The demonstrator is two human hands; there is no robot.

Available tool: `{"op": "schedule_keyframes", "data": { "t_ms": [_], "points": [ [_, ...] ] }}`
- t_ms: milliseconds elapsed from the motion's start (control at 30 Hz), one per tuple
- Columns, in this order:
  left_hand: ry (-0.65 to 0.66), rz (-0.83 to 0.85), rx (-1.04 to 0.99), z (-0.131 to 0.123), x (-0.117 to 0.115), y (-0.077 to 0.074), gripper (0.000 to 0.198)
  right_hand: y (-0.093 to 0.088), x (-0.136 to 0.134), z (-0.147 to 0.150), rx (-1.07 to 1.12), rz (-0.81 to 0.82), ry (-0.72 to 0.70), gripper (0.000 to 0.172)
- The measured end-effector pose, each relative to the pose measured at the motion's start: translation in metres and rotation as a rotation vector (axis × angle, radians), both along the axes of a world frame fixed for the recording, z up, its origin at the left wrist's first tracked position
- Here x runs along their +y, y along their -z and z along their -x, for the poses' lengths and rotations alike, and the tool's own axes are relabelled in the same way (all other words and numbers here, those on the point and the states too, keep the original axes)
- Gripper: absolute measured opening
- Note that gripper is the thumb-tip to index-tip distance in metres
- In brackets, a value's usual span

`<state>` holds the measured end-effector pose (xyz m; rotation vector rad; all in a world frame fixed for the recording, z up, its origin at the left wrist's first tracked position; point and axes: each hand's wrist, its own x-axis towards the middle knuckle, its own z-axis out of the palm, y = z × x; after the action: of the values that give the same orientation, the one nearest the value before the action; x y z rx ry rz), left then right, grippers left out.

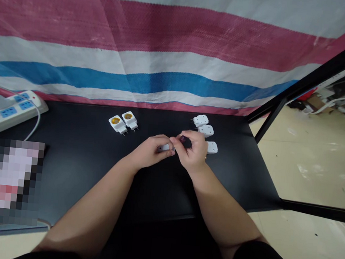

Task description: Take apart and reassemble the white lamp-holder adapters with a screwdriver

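Left hand (152,152) has a white plug piece (164,147) gripped over the bench (75,156); right hand (193,150) looks to be pinching a dark bit (183,139). Probably midway. Two yellow-centred plugs (116,123) left, three plain ones (206,130) right, can't tell which group's finished.

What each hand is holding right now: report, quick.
Left hand: closed, holding a small white piece.
Right hand: closed, seemingly on a small dark thing, too unclear to identify.
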<state>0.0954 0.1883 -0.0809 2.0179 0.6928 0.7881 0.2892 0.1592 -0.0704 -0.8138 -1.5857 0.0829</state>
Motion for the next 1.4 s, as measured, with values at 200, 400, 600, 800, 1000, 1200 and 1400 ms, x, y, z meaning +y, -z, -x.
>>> {"op": "schedule_keyframes", "data": {
  "t_ms": [200,400,600,800,1000,1200,1400],
  "points": [
    [0.001,0.105,0.050,0.002,-0.001,-0.001,0.036,-0.008,0.000,-0.004,0.124,0.158,-0.119,0.013],
    [-0.006,0.178,0.055,0.002,-0.002,-0.001,0.042,-0.021,-0.003,-0.010,0.204,0.440,-0.448,0.015],
    [0.022,0.228,0.108,0.002,-0.003,-0.003,0.045,-0.021,-0.007,0.005,0.611,0.658,-0.890,0.021],
    [0.024,0.170,0.080,0.001,-0.003,-0.005,0.036,-0.023,-0.008,0.008,0.605,0.666,-0.950,0.022],
    [0.095,0.115,0.039,0.003,-0.001,-0.003,0.029,-0.028,-0.008,-0.006,0.496,0.819,-1.034,0.036],
    [0.058,0.118,0.099,0.002,-0.002,-0.006,0.045,-0.028,-0.006,-0.001,0.620,0.813,-1.073,0.030],
    [0.025,0.086,0.094,0.001,-0.002,-0.004,0.045,-0.030,-0.003,-0.005,0.597,0.830,-1.010,0.035]
  ]
}}
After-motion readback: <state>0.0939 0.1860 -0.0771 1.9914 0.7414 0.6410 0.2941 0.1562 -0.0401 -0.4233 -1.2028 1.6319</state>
